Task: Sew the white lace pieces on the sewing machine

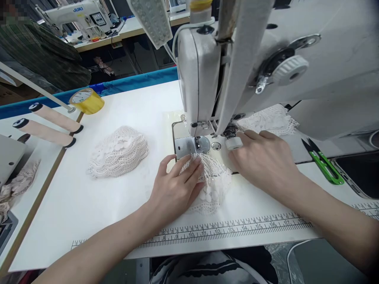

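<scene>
My left hand (174, 187) lies flat, fingers stretched, on a piece of white lace (211, 183) in front of the needle plate (192, 146) of a white sewing machine (207, 71). My right hand (263, 159) rests to the right of the presser foot, fingers curled on the far edge of the lace, with a white thimble-like cap (234, 143) on one fingertip. What the right fingers pinch is partly hidden by the hand.
A pile of white lace pieces (118, 152) sits left of the machine, more lace (269, 118) behind it. Yellow tape roll (87, 100), two empty thread cones (50, 122), green thread snips (324, 163), a printed ruler (237, 228) along the table's front edge. A second sewing machine (79, 15) stands far back.
</scene>
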